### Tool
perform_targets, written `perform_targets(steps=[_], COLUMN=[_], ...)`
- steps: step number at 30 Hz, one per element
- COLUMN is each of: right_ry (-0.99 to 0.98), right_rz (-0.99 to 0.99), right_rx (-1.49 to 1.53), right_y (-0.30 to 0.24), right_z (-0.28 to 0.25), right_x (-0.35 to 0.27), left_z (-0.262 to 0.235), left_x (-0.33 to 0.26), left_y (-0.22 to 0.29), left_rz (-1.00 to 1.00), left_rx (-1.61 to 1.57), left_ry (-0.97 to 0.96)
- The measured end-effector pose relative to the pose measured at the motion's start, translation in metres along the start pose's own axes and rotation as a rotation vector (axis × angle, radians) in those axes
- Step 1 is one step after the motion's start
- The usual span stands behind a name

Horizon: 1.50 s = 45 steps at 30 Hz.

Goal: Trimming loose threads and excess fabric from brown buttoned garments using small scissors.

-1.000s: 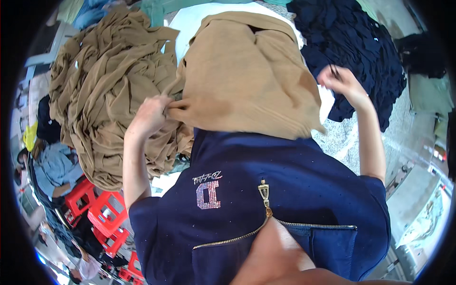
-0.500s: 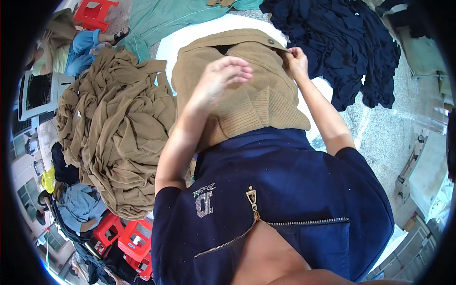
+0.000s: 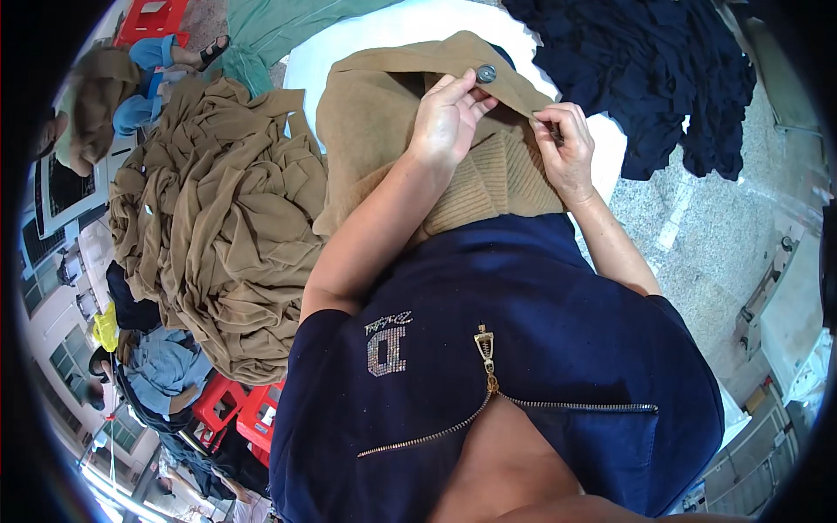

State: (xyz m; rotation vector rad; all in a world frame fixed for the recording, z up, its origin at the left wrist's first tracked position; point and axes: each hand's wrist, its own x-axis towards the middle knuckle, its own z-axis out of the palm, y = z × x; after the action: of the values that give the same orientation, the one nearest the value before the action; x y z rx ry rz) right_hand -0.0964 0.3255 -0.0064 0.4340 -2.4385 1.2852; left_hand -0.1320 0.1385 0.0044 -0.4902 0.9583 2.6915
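Observation:
A tan knitted cardigan point(image 3: 366, 131) lies over my lap, its ribbed hem toward me and its button band raised along the far side. The fingers of my left hand point(image 3: 446, 118) are closed on the band just beside a dark round button point(image 3: 486, 74). To the right, my right hand point(image 3: 565, 144) pinches the edge of the same band. The band runs stretched between the two hands. Whatever lies under my right fingertips is too small to make out.
A big heap of tan garments point(image 3: 218, 227) lies at my left. Dark navy garments point(image 3: 636, 78) are piled at the far right. White sheeting point(image 3: 349, 37) spreads beneath the cardigan. Another person's leg point(image 3: 179, 55), red stools point(image 3: 214, 405) and a green cloth point(image 3: 279, 30) show around.
My left hand has come across to the right and taken hold of the band by the button. The right hand has drawn its edge nearer to me, and the band is lifted.

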Motion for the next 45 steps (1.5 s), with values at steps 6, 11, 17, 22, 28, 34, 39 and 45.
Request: perform_targets(steps=[6,11,17,22,28,34,39,45], right_ry=[0.001,0.161,0.161,0.120,0.105,0.102,0.104,-0.268], right_rz=[0.280,0.402,0.054,0.058,0.143,0.155,0.144,0.287], right_rx=[-0.042,-0.036,-0.060,-0.047,-0.079,-0.111,-0.142,-0.411], right_y=[0.030,0.074,0.034,0.022,0.023,0.024,0.026,0.029], right_z=[0.028,0.027,-0.010,-0.019,-0.029,-0.041,-0.052,-0.053], right_x=[-0.003,0.001,0.008,0.004,-0.005,-0.010,-0.018,-0.021], left_z=[0.005,-0.003,-0.063,-0.078,-0.071,-0.105,-0.111,-0.106], left_x=[-0.025,-0.048,-0.069,-0.072,-0.067,-0.070,-0.067,-0.060], left_y=[0.013,0.054,0.111,0.106,0.101,0.111,0.109,0.100], left_rz=[0.078,0.263,0.398,0.400,0.383,0.369,0.346,0.339], left_rx=[0.018,-0.092,-0.134,-0.215,-0.272,-0.290,-0.312,-0.224], left_ry=[-0.016,0.037,0.160,0.269,0.289,0.211,0.236,0.351])
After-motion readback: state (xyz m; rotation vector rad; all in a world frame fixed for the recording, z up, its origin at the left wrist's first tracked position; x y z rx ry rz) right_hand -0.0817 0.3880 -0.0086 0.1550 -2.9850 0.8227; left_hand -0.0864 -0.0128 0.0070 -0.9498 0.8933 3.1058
